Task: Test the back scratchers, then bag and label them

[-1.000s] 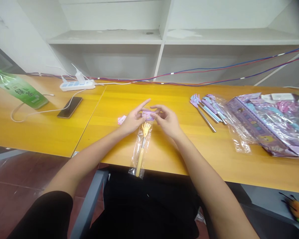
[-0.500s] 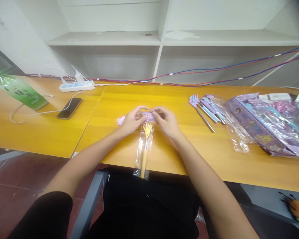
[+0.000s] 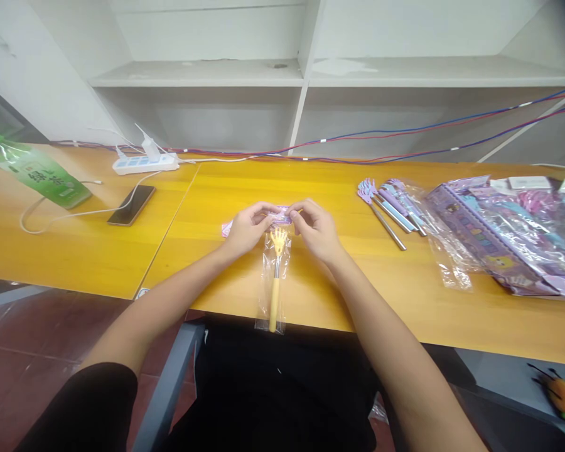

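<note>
A small purple card (image 3: 280, 215) is pinched at its left side by my left hand (image 3: 248, 230) and at its right side by my right hand (image 3: 314, 231). Just below the card lies a clear plastic sleeve (image 3: 264, 295) holding a yellow hand-shaped scratcher (image 3: 275, 285), its fingers pointing up toward the card and its handle at the table's front edge. Partly behind my left hand, a pink card (image 3: 226, 228) rests on the table. Whether the purple card is joined to the sleeve is hard to tell.
Several purple and blue scratchers (image 3: 388, 204) lie at the right, beside a purple box (image 3: 489, 245) of wrapped ones. On the left are a phone (image 3: 132, 205), a green bottle (image 3: 42, 174) and a white power strip (image 3: 145, 163). Cables run along the back.
Both hands and the card have shifted slightly up, away from me. The yellow scratcher in its sleeve has moved up a little and stands straighter.
</note>
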A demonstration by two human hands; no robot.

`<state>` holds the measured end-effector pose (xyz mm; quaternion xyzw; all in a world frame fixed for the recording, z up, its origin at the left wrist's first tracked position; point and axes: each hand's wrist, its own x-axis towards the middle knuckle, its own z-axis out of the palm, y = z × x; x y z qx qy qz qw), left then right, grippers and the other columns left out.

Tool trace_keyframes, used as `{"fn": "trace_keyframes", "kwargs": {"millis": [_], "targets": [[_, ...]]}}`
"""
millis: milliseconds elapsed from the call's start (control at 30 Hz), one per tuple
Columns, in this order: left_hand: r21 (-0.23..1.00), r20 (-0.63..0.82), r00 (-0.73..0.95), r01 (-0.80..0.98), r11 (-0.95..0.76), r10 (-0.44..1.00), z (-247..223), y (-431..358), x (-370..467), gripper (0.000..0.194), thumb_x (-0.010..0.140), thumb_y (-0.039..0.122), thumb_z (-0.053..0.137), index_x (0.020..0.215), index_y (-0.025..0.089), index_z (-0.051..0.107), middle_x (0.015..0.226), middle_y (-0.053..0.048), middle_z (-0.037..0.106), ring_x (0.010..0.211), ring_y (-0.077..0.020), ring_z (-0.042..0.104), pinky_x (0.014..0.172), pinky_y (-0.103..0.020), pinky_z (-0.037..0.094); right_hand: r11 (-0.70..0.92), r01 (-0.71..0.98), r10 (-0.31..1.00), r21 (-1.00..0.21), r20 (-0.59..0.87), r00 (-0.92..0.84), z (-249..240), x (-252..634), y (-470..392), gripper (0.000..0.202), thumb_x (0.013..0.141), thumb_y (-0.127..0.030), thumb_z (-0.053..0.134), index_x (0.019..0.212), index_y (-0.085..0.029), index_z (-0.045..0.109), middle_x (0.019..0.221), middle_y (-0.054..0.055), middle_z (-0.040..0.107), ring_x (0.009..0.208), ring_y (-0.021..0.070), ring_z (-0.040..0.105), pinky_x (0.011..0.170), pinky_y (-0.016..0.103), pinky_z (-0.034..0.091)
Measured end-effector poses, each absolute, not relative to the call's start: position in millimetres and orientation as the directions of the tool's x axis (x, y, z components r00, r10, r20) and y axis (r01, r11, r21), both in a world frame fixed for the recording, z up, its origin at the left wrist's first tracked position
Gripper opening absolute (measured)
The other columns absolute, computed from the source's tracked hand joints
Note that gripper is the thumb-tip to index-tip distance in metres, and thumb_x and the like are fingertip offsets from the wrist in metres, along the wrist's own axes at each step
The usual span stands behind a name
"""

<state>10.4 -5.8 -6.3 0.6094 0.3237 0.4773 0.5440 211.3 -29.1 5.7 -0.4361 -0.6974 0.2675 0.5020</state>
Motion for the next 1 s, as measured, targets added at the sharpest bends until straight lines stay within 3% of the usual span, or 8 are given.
{"fn": "trace_keyframes", "kwargs": {"millis": [167, 333, 467, 633, 833, 1000], "targets": [[0.98, 0.195, 0.345, -0.095, -0.172, 0.918, -2, -9, 8, 0.023, 0.091, 0.03, 0.073, 0.111, 0.019, 0.075, 0.119, -0.009, 0.078, 0.104, -0.0197, 0.075, 0.091, -0.034, 0.062, 0.485, 0.371, 0.869, -0.792, 0.482, -0.109, 7, 211, -31, 0.023, 0.104, -0.039, 0.058, 0.089, -0.024, 0.068, 0.084, 0.002, 0.06, 0.073, 0.0175, 0.055, 0.07, 0.035, 0.044], [0.978, 0.205, 0.332, -0.095, -0.184, 0.921, 1, -10, 8, 0.027, 0.092, 0.038, 0.074, 0.108, 0.017, 0.074, 0.114, -0.01, 0.078, 0.102, -0.0201, 0.075, 0.084, -0.031, 0.063, 0.477, 0.398, 0.872, -0.784, 0.477, -0.106, 8, 211, -32, 0.032, 0.105, -0.045, 0.057, 0.081, -0.024, 0.063, 0.082, 0.003, 0.062, 0.077, 0.0186, 0.058, 0.07, 0.034, 0.044], [0.965, 0.252, 0.28, -0.008, -0.26, 0.926, -4, -9, 9, 0.027, 0.088, 0.038, 0.081, 0.1, 0.016, 0.072, 0.104, -0.008, 0.078, 0.093, -0.0178, 0.075, 0.084, -0.031, 0.061, 0.402, 0.324, 0.913, -0.856, 0.4, -0.077, -2, 208, -29, 0.028, 0.101, -0.05, 0.064, 0.092, -0.026, 0.054, 0.076, -0.002, 0.057, 0.065, 0.015, 0.053, 0.064, 0.032, 0.041], [0.954, 0.285, 0.275, 0.014, -0.3, 0.918, -10, -8, 11, 0.03, 0.085, 0.041, 0.085, 0.094, 0.017, 0.068, 0.1, -0.006, 0.077, 0.092, -0.0169, 0.074, 0.087, -0.031, 0.059, 0.285, 0.162, 0.955, -0.945, 0.266, -0.13, -14, 205, -25, 0.049, 0.093, -0.064, 0.072, 0.105, -0.029, 0.039, 0.074, -0.007, 0.059, 0.059, 0.0143, 0.054, 0.056, 0.029, 0.041], [0.958, 0.283, 0.268, -0.025, -0.287, 0.921, -11, -9, 13, 0.032, 0.084, 0.042, 0.086, 0.092, 0.018, 0.066, 0.097, -0.005, 0.076, 0.092, -0.0167, 0.074, 0.09, -0.032, 0.059, 0.287, 0.339, 0.948, -0.896, 0.215, -0.233, -11, 208, -27, 0.055, 0.099, -0.076, 0.055, 0.083, -0.024, 0.055, 0.066, -0.002, 0.06, 0.061, 0.0157, 0.056, 0.06, 0.031, 0.044], [0.962, 0.271, 0.251, -0.046, -0.268, 0.929, -8, -9, 14, 0.028, 0.083, 0.036, 0.086, 0.092, 0.018, 0.067, 0.094, -0.004, 0.076, 0.089, -0.0159, 0.074, 0.085, -0.03, 0.06, 0.317, 0.368, 0.941, -0.874, 0.24, -0.24, -10, 208, -26, 0.055, 0.099, -0.075, 0.056, 0.092, -0.022, 0.067, 0.068, -0.001, 0.061, 0.064, 0.0168, 0.055, 0.061, 0.031, 0.041]]}}
